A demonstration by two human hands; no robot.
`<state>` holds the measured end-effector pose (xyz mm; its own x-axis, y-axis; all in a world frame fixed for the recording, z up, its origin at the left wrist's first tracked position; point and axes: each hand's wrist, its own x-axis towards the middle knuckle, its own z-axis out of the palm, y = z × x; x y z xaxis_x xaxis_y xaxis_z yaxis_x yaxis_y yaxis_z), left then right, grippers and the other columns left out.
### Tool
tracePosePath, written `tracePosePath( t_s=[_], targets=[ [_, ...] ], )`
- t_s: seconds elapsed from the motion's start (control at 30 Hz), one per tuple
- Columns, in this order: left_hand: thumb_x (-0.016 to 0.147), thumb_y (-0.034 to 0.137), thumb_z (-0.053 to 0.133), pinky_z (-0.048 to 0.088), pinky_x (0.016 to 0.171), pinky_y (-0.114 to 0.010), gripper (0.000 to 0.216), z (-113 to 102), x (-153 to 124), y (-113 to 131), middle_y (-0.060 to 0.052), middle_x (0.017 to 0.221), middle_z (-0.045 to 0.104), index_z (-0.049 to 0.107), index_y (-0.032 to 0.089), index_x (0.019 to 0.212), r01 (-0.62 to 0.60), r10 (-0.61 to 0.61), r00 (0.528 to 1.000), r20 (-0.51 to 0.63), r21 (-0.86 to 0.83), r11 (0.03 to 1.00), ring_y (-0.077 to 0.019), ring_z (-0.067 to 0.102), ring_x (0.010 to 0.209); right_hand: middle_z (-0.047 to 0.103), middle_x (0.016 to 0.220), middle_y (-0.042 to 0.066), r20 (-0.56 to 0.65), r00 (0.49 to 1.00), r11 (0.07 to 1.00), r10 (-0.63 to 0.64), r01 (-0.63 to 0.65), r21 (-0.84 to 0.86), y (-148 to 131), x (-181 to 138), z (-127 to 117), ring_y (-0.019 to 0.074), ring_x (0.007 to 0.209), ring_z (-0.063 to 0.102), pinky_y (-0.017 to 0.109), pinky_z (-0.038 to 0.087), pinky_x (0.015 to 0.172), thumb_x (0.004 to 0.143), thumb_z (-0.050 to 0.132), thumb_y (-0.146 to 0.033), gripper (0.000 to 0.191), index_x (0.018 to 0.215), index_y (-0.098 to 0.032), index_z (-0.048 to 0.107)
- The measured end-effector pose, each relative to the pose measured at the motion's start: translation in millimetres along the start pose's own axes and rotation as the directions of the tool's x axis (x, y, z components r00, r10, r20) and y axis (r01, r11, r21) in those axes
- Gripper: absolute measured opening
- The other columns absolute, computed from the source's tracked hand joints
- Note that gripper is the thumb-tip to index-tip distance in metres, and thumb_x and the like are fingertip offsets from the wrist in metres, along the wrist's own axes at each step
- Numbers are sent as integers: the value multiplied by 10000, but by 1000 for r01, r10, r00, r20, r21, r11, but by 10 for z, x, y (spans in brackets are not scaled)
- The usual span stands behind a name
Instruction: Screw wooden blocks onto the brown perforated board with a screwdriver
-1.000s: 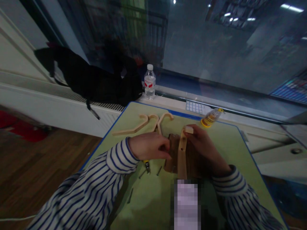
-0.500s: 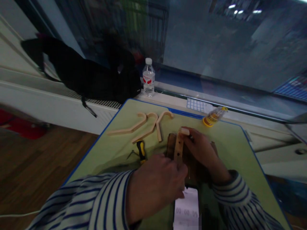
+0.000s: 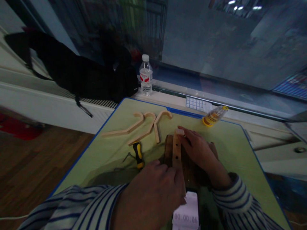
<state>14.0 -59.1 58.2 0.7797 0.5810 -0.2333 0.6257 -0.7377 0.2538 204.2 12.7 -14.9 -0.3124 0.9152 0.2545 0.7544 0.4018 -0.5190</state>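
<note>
A pale wooden hook piece [image 3: 177, 149] with dark holes along its face stands between my hands, over a brown wooden block [image 3: 168, 148]. My left hand [image 3: 153, 188] is closed around its near end. My right hand [image 3: 198, 148] pinches the curved far end with thumb and fingers. Left of them lies a yellow-and-black screwdriver [image 3: 138, 155], with a small bent metal tool [image 3: 129, 156] beside it. Three loose wooden hooks [image 3: 130, 127] lie farther back on the table. Below my hands a phone [image 3: 188, 210] displays a running timer, partly covered by my left hand.
The pale green table [image 3: 230, 150] has a blue edge. A yellow-capped bottle [image 3: 214, 116] leans near its back edge. On the sill behind stand a water bottle [image 3: 145, 76] and a black bag [image 3: 88, 75]; a gridded paper [image 3: 196, 103] lies there too.
Both hands still hold the hook piece, which has tilted slightly and shifted left in view. My left hand has come a little nearer. The timer moved from 05 to 06.
</note>
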Motion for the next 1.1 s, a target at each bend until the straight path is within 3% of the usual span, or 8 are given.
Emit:
tracePosePath(
  t_s=[0.27,0.57,0.73,0.87,1.1],
  targets=[
    [789,509,674,493,702,-438,524,-86,5,-110,-109,968,704,607,152,1166,83,-84,996,1,-92,992,-314,656,860,696,1117,126,13,999,999,34,-33,-20,-35,17,-2,273,1015,643,432,480,897,944,454,-285,284,1167,-190,600],
    [809,472,660,508,718,-428,477,-42,7,-131,-120,966,707,609,158,1165,109,-111,993,-26,-84,991,-312,662,863,714,862,59,90,995,999,48,-46,-25,-22,70,-22,226,811,675,307,469,691,938,480,-294,142,1006,-221,581],
    [799,404,692,530,721,-444,562,0,86,-195,-133,1001,707,553,131,1270,119,-116,993,34,-106,987,-311,668,854,717,930,70,97,994,999,42,-41,-17,-1,88,-3,232,854,672,315,465,719,937,491,-308,139,1009,-231,583],
    [783,275,722,537,731,-415,485,-43,107,-343,-102,993,709,577,139,1225,65,-61,997,44,-105,992,-298,674,881,717,912,68,110,993,999,43,-43,-9,-13,84,-2,231,844,673,318,463,724,936,496,-297,141,1005,-224,595],
    [802,281,703,529,688,-372,391,-41,115,-399,-79,963,708,608,160,1162,36,-33,999,27,-115,993,-279,669,855,707,903,62,108,993,999,40,-39,-7,-18,77,-1,224,845,660,322,465,738,937,496,-298,134,986,-221,594]
  ],
)
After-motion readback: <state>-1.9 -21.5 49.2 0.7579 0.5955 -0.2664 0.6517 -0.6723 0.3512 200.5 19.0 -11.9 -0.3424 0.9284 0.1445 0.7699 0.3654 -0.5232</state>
